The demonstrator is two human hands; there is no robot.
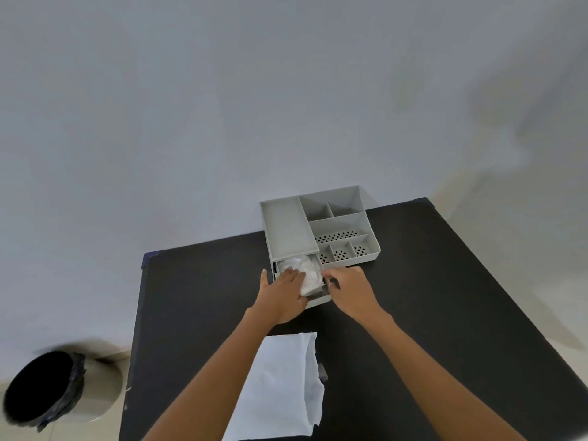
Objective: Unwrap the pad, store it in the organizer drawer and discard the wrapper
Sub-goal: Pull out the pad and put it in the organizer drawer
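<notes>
At the far edge of a black table [445, 297], a person's left hand [283, 297] presses flat, fingers spread, on a white pad [310, 275] lying in the pulled-out drawer [318, 301] of a grey organizer [286, 230]. The right hand [350, 289], fingers curled, sits at the drawer's right rim; whether it grips anything cannot be told. The pad bulges above the drawer walls and could jam when the drawer shuts. The opened wrapper [280, 383] lies loose near the table's near edge and could slide off short of the bin [41, 388] on the floor at left.
</notes>
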